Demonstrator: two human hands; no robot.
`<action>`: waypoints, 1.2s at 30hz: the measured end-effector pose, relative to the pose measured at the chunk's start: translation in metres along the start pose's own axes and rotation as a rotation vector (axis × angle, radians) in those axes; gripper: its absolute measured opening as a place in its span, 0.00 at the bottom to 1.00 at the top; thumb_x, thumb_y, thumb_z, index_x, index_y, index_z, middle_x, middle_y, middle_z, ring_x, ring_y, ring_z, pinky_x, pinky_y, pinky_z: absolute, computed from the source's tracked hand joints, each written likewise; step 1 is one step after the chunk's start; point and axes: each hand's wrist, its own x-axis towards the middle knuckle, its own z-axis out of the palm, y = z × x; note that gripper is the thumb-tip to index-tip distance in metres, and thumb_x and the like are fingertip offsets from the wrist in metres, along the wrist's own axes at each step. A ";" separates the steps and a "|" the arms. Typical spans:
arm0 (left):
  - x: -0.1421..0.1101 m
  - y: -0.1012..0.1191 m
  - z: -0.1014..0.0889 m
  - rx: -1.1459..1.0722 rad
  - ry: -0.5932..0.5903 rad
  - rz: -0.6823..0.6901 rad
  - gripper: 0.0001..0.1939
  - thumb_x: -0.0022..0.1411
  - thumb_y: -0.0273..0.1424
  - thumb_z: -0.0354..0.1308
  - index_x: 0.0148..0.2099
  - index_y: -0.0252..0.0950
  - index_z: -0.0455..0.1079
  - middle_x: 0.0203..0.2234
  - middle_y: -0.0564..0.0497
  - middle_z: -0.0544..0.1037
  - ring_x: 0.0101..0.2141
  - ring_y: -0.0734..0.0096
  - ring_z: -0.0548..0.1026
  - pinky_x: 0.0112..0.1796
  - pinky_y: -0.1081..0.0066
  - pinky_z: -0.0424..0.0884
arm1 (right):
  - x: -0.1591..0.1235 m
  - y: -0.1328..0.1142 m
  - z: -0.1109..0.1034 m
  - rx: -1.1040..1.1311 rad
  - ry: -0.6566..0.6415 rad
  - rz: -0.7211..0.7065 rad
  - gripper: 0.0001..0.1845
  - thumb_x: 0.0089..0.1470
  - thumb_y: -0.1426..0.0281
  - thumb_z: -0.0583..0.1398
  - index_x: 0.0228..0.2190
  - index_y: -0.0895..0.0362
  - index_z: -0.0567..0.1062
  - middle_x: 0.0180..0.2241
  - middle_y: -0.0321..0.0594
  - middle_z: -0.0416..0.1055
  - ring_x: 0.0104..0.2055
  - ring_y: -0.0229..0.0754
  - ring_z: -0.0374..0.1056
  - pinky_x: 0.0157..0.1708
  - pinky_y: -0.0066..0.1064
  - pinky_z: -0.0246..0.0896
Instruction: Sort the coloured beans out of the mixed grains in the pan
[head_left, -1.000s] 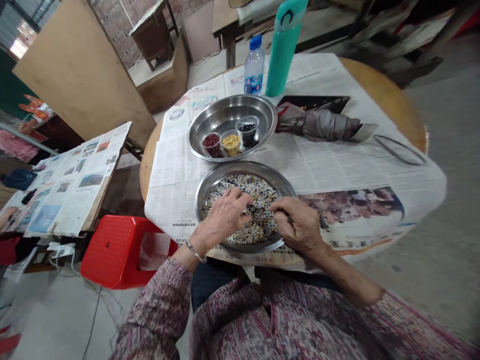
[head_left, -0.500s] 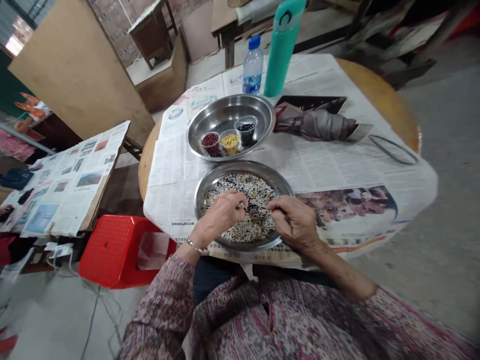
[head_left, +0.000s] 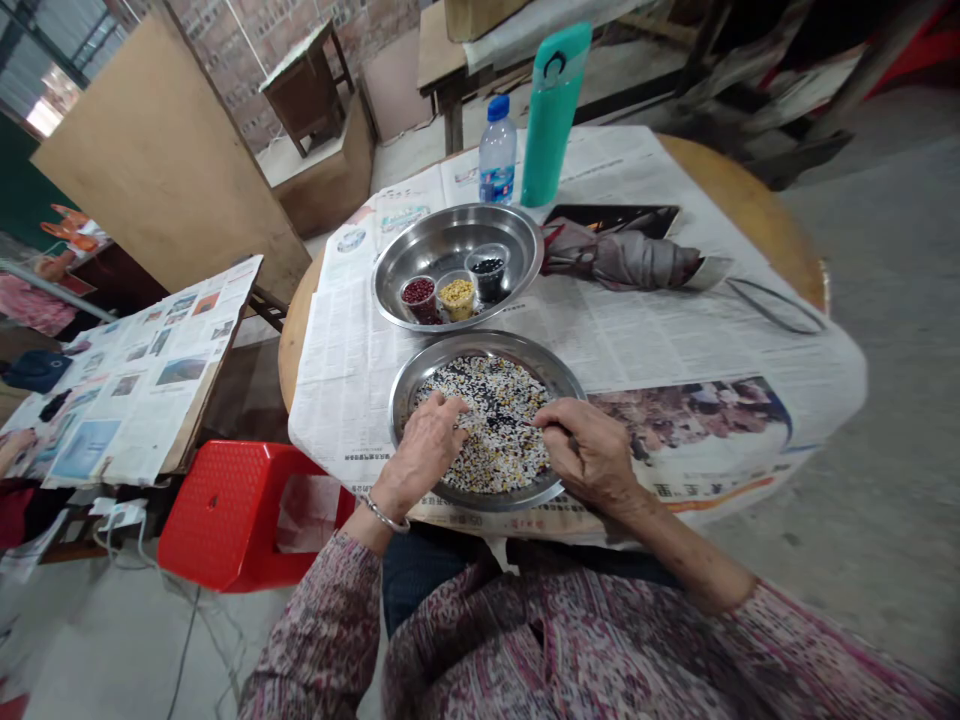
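A shallow metal basin (head_left: 561, 362) in front of me holds a mix of white, black and yellow grains and beans (head_left: 487, 460). My left hand (head_left: 433, 440), with a bangle at the wrist, is over the basin's left side, fingers bent but apart, nothing visible in them. At the right rim my right hand (head_left: 589, 445) is closed, thumb against forefinger; whatever it pinches is too small or hidden. Behind stands a second metal basin (head_left: 420, 240) with three clear cups: red beans (head_left: 418, 292), yellow beans (head_left: 457, 295) and black beans (head_left: 488, 272).
Newspaper (head_left: 337, 390) covers the round table. Toward the back stand a water bottle (head_left: 498, 155) and a teal flask (head_left: 553, 120). A folded grey umbrella (head_left: 630, 255) lies beside a dark flat object (head_left: 660, 218). A red stool (head_left: 225, 510) is at the left, near another newspaper-covered table (head_left: 180, 370).
My left hand has drawn back left from the middle of the grains, and its fingers have parted. My right hand stays closed near the rim. The view has shifted slightly.
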 end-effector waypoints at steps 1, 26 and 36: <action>0.006 0.003 0.004 -0.019 0.008 0.028 0.12 0.65 0.22 0.58 0.50 0.38 0.70 0.44 0.48 0.72 0.47 0.64 0.74 0.54 0.59 0.73 | 0.000 0.000 0.000 -0.002 -0.005 0.009 0.12 0.52 0.81 0.55 0.31 0.52 0.71 0.27 0.34 0.73 0.29 0.41 0.70 0.33 0.33 0.66; -0.011 0.004 0.002 -0.072 0.114 0.070 0.08 0.66 0.21 0.56 0.43 0.37 0.73 0.38 0.50 0.79 0.48 0.64 0.76 0.56 0.60 0.72 | 0.000 -0.001 -0.002 -0.036 -0.035 0.059 0.10 0.53 0.77 0.55 0.29 0.50 0.71 0.25 0.36 0.74 0.27 0.42 0.71 0.30 0.35 0.66; -0.027 0.020 0.004 -0.029 0.211 0.044 0.09 0.67 0.29 0.61 0.49 0.39 0.70 0.46 0.48 0.75 0.48 0.63 0.73 0.51 0.62 0.74 | -0.004 0.003 -0.001 0.010 -0.028 0.060 0.10 0.50 0.79 0.56 0.30 0.51 0.72 0.27 0.35 0.74 0.28 0.42 0.71 0.32 0.35 0.67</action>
